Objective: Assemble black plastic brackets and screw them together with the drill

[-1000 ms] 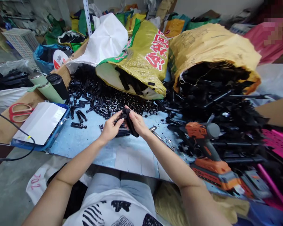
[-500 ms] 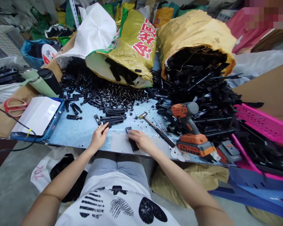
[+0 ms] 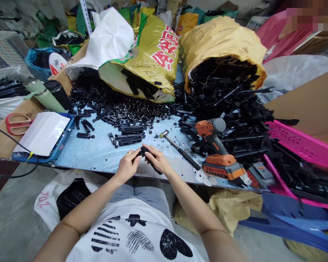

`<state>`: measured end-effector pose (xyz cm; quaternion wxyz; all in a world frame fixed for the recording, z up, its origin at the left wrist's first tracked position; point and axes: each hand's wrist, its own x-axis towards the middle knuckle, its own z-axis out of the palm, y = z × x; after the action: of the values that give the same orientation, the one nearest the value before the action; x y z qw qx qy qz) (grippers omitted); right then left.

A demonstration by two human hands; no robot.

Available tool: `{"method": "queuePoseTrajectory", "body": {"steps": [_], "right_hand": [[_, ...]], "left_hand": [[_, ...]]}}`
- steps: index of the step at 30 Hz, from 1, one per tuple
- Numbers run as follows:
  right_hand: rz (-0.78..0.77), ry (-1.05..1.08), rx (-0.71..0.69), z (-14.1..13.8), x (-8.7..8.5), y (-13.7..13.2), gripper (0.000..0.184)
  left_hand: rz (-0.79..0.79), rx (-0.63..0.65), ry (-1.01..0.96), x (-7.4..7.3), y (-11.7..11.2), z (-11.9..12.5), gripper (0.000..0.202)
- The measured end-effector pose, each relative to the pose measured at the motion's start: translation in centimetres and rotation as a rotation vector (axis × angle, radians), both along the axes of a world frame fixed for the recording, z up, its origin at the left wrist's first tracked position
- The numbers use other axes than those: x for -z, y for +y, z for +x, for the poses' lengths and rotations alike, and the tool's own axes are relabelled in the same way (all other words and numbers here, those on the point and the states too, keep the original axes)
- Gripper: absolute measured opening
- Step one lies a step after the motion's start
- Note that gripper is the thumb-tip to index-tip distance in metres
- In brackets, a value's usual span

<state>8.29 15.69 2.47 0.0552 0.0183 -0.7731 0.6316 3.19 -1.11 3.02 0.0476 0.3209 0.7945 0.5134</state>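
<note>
My left hand (image 3: 128, 164) and my right hand (image 3: 157, 161) meet over the near edge of the blue table. My right hand is closed around a long black plastic part (image 3: 154, 168), whose lower end points toward me. The fingertips of my left hand pinch the upper end, where a small black piece seems to join it; the fingers hide the detail. Just beyond my hands lies a short row of black plastic pieces (image 3: 130, 139), with a single loose one (image 3: 112, 139) to its left. A hammer (image 3: 182, 151) rests to the right of my hands.
An orange cordless drill (image 3: 217, 145) stands at right, near a pink basket (image 3: 303, 145). Behind lie a heap of small black parts (image 3: 125, 111), a yellow sack (image 3: 155, 54) and a tan sack (image 3: 221, 40). Scissors (image 3: 18, 123) and a blue tray (image 3: 61, 145) are at left.
Both hands have come together. My right hand has lifted the long black part from the table, and my left hand has moved right, away from the row of pieces, onto its upper end.
</note>
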Motion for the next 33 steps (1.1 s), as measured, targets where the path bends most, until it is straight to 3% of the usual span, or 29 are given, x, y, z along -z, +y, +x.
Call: {"method": "queuePoseTrajectory", "body": {"steps": [2,4,10,12,14,16,18,20,21,22,24,25,27,29,31,33], "right_hand": [[0.111,0.074,-0.068,0.1,-0.2,0.6,0.044],[0.175,0.146,-0.05,0.2,-0.3,0.7,0.043],[0.174,0.252,0.154,0.7,-0.4,-2.2,0.045],[0.19,0.28,0.231,0.7,-0.1,-3.4,0.045],[0.21,0.294,0.302,0.7,0.6,-4.4,0.046],[0.259,0.256,0.283,0.1,1.3,-4.5,0.047],[0.401,0.149,0.129,-1.2,1.7,-3.3,0.047],[0.652,-0.019,0.028,-3.3,1.5,-0.3,0.046],[0.805,-0.112,0.058,-4.5,1.1,1.9,0.045],[0.957,-0.206,0.172,-5.9,0.6,4.4,0.045],[1.238,-0.336,0.479,-8.7,-0.6,9.8,0.047],[1.312,-0.422,0.605,-9.9,-1.1,12.4,0.048],[1.33,-0.613,0.619,-11.8,-2.0,16.4,0.044],[1.308,-0.68,0.564,-12.5,-2.8,18.2,0.036],[1.322,-0.546,0.558,-11.6,-3.3,18.0,0.031],[1.291,-0.28,0.553,-9.2,-3.6,16.1,0.029]], "left_hand": [[-0.015,0.012,0.062,-0.1,-0.2,0.3,0.036],[0.002,-0.005,0.114,-0.1,-0.1,0.6,0.035],[0.213,-0.204,0.264,-0.5,1.6,1.5,0.035],[0.241,-0.212,0.285,-0.7,1.8,1.2,0.034],[0.231,-0.166,0.278,-0.2,1.8,0.8,0.033],[0.19,-0.177,0.232,1.1,1.6,0.6,0.035],[0.114,-0.27,0.109,2.8,1.4,0.8,0.039],[-0.015,-0.34,-0.04,4.2,0.9,1.3,0.043],[-0.095,-0.353,-0.074,4.6,0.6,1.5,0.045],[-0.177,-0.345,-0.056,4.7,0.4,1.6,0.048],[-0.322,-0.226,0.116,4.2,0.2,1.4,0.053],[-0.38,-0.096,0.229,3.7,0.3,1.1,0.053],[-0.486,0.242,0.401,2.7,0.7,0.2,0.05],[-0.6,0.46,0.46,2.1,1.1,-0.9,0.047],[-0.688,0.464,0.44,2.2,1.1,-1.7,0.046],[-0.667,0.383,0.356,2.4,0.7,-2.5,0.042]]}}
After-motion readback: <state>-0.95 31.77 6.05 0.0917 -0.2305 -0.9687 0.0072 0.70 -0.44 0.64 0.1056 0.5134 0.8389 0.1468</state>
